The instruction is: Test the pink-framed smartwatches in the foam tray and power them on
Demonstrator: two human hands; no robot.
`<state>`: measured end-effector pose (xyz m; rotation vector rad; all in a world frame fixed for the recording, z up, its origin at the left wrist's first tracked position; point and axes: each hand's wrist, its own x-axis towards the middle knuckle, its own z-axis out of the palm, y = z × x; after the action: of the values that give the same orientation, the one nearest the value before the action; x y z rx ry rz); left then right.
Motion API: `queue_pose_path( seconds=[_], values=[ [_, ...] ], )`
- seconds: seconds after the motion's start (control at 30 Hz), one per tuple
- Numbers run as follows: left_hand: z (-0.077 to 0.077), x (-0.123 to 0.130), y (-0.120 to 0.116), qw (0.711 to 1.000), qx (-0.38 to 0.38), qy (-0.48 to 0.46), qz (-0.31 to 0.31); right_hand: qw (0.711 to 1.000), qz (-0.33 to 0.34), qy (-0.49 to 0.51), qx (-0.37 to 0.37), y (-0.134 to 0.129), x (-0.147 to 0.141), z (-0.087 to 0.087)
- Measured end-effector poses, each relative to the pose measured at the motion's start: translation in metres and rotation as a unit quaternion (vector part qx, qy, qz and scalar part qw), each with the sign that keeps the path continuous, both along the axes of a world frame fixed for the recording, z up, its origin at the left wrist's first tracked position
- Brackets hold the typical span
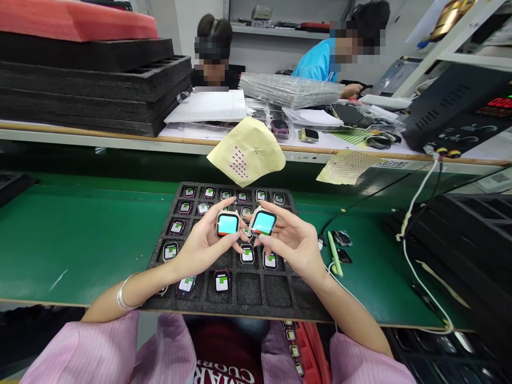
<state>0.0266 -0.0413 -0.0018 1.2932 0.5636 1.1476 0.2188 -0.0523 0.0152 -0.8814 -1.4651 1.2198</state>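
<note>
Left hand (208,234) and right hand (298,240) each gripping lit smartwatch, above foam tray (248,290); green pen (335,253) at four o'clock.

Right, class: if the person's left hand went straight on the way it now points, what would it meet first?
Most likely the lit smartwatch in the right hand, close beside the left hand, though one view leaves their depths uncertain.

At center, the bare left hand (208,240) and bare right hand (292,240) each hold a square, lit-screen smartwatch above a black foam tray (248,293).
</note>
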Motion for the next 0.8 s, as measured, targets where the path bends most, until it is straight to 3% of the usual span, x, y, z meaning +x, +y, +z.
queue_pose_path(
  seconds=[0.17,0.23,0.3,0.37,0.47,0.57,0.63,0.73,0.8],
  values=[
    [-0.007,-0.001,-0.006,0.997,-0.030,0.025,-0.061,0.999,0.025,-0.038,0.001,-0.007,0.014,-0.009],
    [-0.013,-0.001,-0.011,0.992,-0.034,0.070,-0.095,0.994,0.018,-0.110,0.018,-0.012,0.027,-0.019],
    [-0.022,-0.002,-0.017,0.979,0.010,0.166,-0.115,0.974,0.015,-0.218,0.056,-0.019,0.044,-0.032],
    [-0.033,-0.001,-0.023,0.946,0.111,0.280,-0.118,0.942,0.038,-0.321,0.095,-0.029,0.060,-0.048],
    [-0.055,0.007,-0.032,0.861,0.279,0.407,-0.120,0.897,0.070,-0.418,0.129,-0.045,0.078,-0.074],
    [-0.075,0.020,-0.040,0.775,0.373,0.497,-0.113,0.865,0.070,-0.474,0.153,-0.060,0.087,-0.091],
    [-0.084,0.027,-0.042,0.735,0.407,0.534,-0.097,0.851,0.076,-0.494,0.161,-0.064,0.093,-0.095],
    [-0.087,0.027,-0.044,0.711,0.425,0.559,-0.042,0.858,0.043,-0.493,0.138,-0.057,0.114,-0.100],
    [-0.087,0.019,-0.046,0.710,0.402,0.577,0.027,0.877,-0.044,-0.466,0.105,-0.043,0.133,-0.109]
  ],
)
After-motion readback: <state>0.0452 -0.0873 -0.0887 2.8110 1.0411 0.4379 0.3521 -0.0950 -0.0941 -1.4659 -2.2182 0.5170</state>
